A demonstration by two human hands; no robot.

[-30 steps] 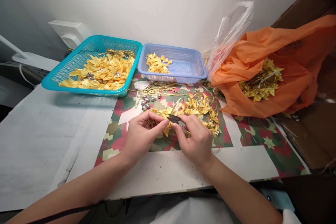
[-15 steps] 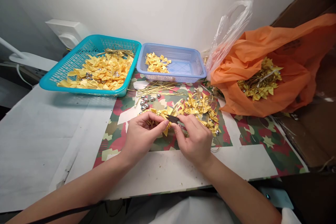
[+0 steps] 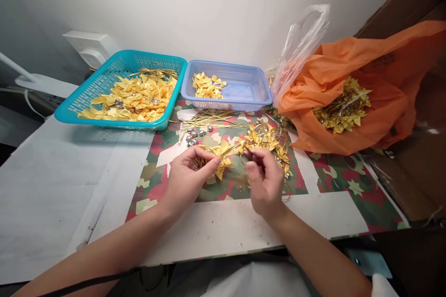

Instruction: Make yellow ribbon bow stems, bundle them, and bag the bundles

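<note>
My left hand pinches a yellow ribbon bow between thumb and fingertips, with more yellow ribbon around the fingertips. A thin gold wire runs from the bow toward the right. My right hand is curled just to the right, a gap away from the left. At its fingertips a dark narrow tool shows only in small part; the fingers hide the rest. Beyond and beside my right hand lies a pile of yellow bows with gold wire loops and silver bells. Loose silver bells lie beyond my left hand.
A teal basket holds yellow bows, bells and gold wires. Right of it stands a blue basket with some bows. Gold wires lie in front. An orange bag with finished-looking bows stands at right. A white wall plate is behind.
My right hand has drawn away to the right from my left, and its dark tool is now mostly hidden. My left hand stays put on the bow.
</note>
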